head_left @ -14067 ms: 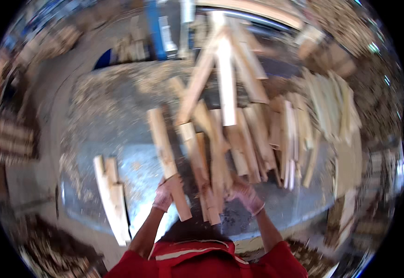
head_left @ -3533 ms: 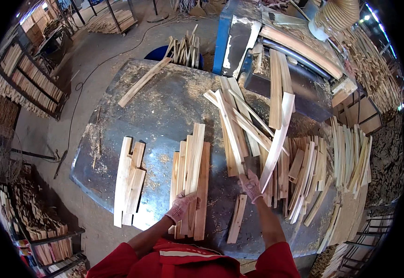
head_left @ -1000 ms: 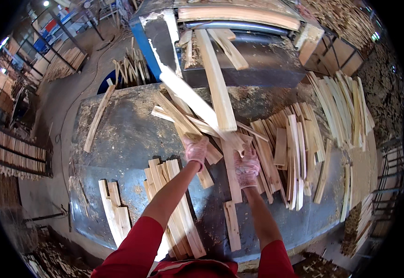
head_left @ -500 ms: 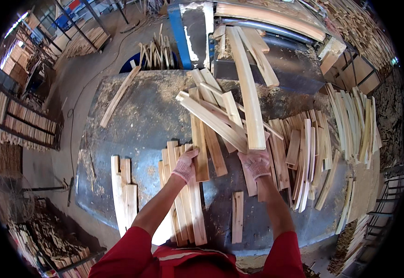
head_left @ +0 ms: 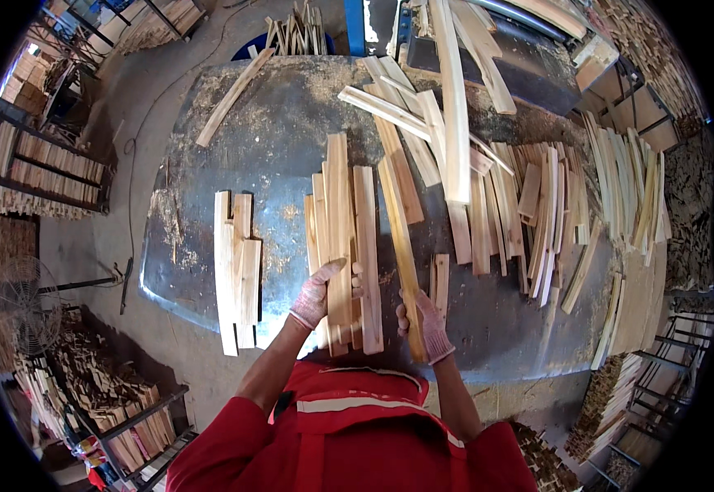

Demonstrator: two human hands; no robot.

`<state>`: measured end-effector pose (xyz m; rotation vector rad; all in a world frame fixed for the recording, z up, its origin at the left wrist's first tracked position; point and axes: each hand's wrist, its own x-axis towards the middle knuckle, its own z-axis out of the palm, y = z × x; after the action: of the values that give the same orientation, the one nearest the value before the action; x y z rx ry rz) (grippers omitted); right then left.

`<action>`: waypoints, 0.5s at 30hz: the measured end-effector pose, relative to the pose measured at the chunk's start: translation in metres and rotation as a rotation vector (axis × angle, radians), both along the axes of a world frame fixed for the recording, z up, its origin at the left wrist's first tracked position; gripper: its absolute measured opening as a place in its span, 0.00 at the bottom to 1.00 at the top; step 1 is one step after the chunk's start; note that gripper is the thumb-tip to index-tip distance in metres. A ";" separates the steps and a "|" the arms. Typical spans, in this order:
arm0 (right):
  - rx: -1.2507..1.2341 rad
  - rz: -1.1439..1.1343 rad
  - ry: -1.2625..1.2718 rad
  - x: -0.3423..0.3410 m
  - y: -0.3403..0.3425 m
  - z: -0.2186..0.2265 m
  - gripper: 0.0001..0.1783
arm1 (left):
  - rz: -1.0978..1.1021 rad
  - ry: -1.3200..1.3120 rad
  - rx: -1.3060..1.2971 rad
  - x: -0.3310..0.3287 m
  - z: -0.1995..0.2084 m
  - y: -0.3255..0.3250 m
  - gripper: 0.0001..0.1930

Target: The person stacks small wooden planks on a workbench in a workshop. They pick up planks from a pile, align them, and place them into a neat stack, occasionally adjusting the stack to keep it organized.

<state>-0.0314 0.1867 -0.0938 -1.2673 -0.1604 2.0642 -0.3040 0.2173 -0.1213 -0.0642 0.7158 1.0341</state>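
In a pinkish-white knit glove, my left hand [head_left: 314, 297] grips a light wooden board [head_left: 339, 213] near its near end. That board lies lengthwise over a row of similar wooden strips [head_left: 368, 246]. My right hand [head_left: 431, 330], gloved the same way, is closed around the near end of a narrow, yellowish wooden strip [head_left: 398, 238]. The strip slants away to the far left, apart from the row. Just beyond my right hand lies a short wood piece [head_left: 440, 279], partly covered by the glove.
A loose heap of boards [head_left: 454, 123] lies at the far middle of the dark metal table [head_left: 283, 156]. More strips [head_left: 547, 221] are gathered on the right, and a small group [head_left: 238, 262] sits on the left. A machine with a roller [head_left: 529, 29] stands behind.
My left hand has drawn its board nearer and over the row. My right hand has come away from the heap and now holds the yellowish strip. The view has tilted down.
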 end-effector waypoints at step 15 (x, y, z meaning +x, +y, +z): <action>0.686 0.371 -1.176 -0.064 -0.011 -0.010 0.49 | -0.111 0.877 0.137 -0.053 0.005 -0.103 0.17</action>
<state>-0.0957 0.1754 -0.1035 -1.8563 -1.5529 1.0396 -0.3571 0.1141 -0.1163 0.5748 1.4156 0.9850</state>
